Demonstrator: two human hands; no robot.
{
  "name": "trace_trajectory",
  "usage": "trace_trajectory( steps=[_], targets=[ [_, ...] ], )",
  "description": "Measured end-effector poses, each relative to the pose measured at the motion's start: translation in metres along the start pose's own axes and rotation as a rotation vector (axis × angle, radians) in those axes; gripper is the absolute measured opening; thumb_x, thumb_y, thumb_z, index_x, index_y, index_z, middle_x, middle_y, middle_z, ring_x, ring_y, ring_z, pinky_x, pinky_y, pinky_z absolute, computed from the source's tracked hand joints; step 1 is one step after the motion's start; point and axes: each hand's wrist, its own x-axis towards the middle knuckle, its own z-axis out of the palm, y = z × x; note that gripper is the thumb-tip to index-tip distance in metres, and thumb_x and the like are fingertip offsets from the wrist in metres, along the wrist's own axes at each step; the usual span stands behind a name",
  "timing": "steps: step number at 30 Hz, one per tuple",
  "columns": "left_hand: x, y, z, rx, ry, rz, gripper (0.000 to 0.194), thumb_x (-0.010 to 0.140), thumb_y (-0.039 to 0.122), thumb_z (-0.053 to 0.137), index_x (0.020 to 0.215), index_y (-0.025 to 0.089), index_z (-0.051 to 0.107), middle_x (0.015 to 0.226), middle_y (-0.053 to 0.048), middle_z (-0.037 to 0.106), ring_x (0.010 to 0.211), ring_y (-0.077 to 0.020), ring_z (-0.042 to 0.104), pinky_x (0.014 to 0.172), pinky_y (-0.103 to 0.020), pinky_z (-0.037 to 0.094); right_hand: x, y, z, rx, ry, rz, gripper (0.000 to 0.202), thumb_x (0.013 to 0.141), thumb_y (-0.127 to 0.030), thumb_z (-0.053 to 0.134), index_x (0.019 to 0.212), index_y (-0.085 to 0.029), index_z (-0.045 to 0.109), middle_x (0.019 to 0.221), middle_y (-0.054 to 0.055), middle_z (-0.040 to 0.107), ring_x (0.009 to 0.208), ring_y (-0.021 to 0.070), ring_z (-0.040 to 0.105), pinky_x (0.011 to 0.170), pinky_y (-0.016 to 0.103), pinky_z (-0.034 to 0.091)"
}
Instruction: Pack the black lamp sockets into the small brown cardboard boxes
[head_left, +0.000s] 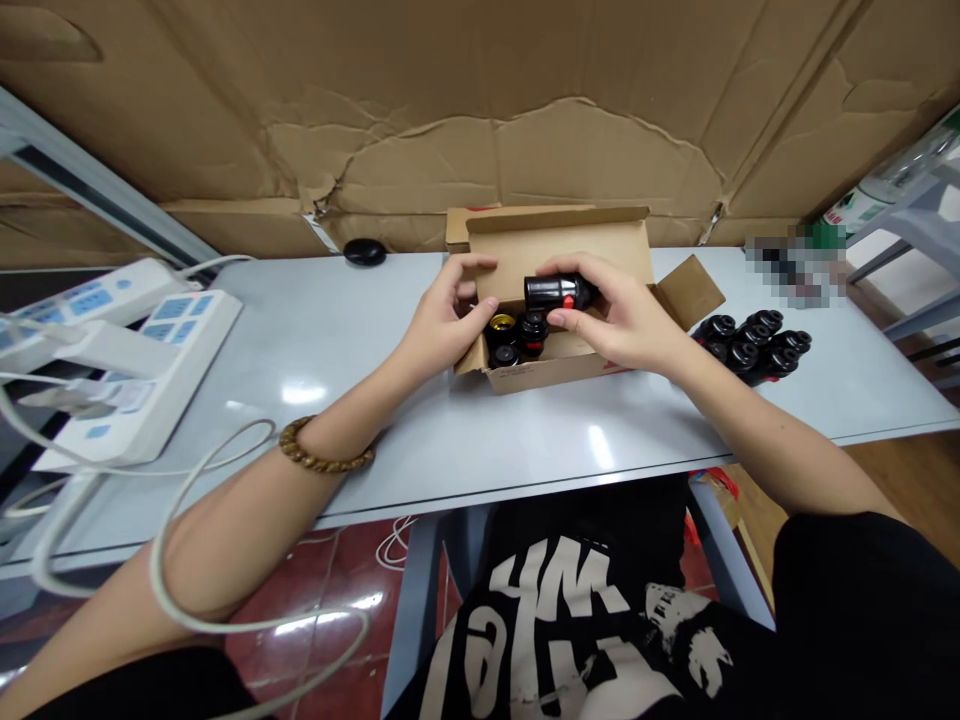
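My right hand (619, 310) pinches a black cylindrical part (551, 292) between thumb and fingers. The part is glossy, has a red mark on its side, and lies nearly level above an open cardboard box (551, 375). My left hand (454, 315) is at the box's left end, thumb and fingers curved and apart; whether it touches the cardboard I cannot tell. Inside the box's left end stand several similar black parts (504, 355), one showing a yellow inside. Several more black parts (757, 345) are grouped on the table, right of the box.
White power strips (180, 335) with plugs and a looping white cable (161, 560) occupy the left side. A small black oval object (364, 252) lies at the table's back edge. Behind the table (465, 440) stands a large cardboard sheet (525, 170). A plastic bottle (862, 205) is at the right.
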Motion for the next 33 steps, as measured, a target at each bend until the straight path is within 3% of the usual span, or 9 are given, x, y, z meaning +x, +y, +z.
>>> trace_trajectory(
  steps=[3, 9, 16, 21, 26, 33],
  targets=[
    [0.001, 0.003, 0.002, -0.043, 0.016, -0.003, 0.05, 0.102, 0.038, 0.081, 0.145, 0.026, 0.059, 0.105, -0.004, 0.085, 0.092, -0.0242, 0.083, 0.082, -0.036, 0.065, -0.003, -0.002, 0.001, -0.043, 0.0, -0.005, 0.044, 0.106, -0.043, 0.074, 0.145, -0.024, 0.07, 0.148, 0.015, 0.08, 0.136, 0.0371, 0.076, 0.122, 0.062, 0.062],
    [0.002, 0.006, 0.002, -0.05, 0.032, 0.007, 0.051, 0.099, 0.04, 0.086, 0.141, 0.026, 0.06, 0.093, 0.0, 0.082, 0.079, -0.0198, 0.079, 0.073, -0.032, 0.06, -0.004, -0.01, 0.002, -0.121, 0.021, -0.09, 0.041, 0.106, -0.038, 0.071, 0.144, -0.022, 0.072, 0.142, 0.015, 0.082, 0.129, 0.0374, 0.077, 0.117, 0.061, 0.063],
    [0.001, 0.003, 0.002, -0.058, 0.03, 0.011, 0.055, 0.101, 0.047, 0.086, 0.143, 0.026, 0.059, 0.108, -0.004, 0.086, 0.089, -0.0211, 0.083, 0.077, -0.032, 0.063, -0.007, -0.012, 0.002, -0.064, 0.028, 0.005, 0.054, 0.104, -0.047, 0.076, 0.154, -0.023, 0.072, 0.155, 0.015, 0.08, 0.142, 0.0389, 0.075, 0.123, 0.062, 0.061],
    [0.0, 0.003, 0.001, 0.001, 0.035, -0.007, 0.053, 0.103, 0.046, 0.083, 0.145, 0.026, 0.058, 0.103, -0.004, 0.085, 0.085, -0.0213, 0.081, 0.076, -0.033, 0.064, -0.01, -0.012, 0.003, -0.073, 0.009, 0.013, 0.046, 0.102, -0.043, 0.077, 0.141, -0.021, 0.08, 0.135, 0.013, 0.087, 0.121, 0.0341, 0.083, 0.107, 0.053, 0.068],
    [0.0, 0.004, 0.002, -0.007, 0.027, -0.019, 0.051, 0.102, 0.046, 0.081, 0.144, 0.028, 0.057, 0.101, -0.003, 0.083, 0.088, -0.0217, 0.08, 0.078, -0.034, 0.063, -0.012, -0.016, 0.001, -0.141, 0.02, -0.012, 0.042, 0.105, -0.043, 0.076, 0.141, -0.021, 0.078, 0.129, 0.013, 0.087, 0.106, 0.0311, 0.08, 0.092, 0.048, 0.067],
    [0.0, 0.003, 0.002, -0.019, 0.026, -0.021, 0.053, 0.103, 0.046, 0.079, 0.146, 0.028, 0.055, 0.111, -0.005, 0.086, 0.091, -0.0229, 0.083, 0.082, -0.036, 0.065, -0.011, -0.018, 0.0, -0.121, 0.044, 0.0, 0.047, 0.111, -0.061, 0.07, 0.144, -0.027, 0.073, 0.134, 0.012, 0.083, 0.115, 0.0333, 0.077, 0.095, 0.048, 0.067]
  ],
)
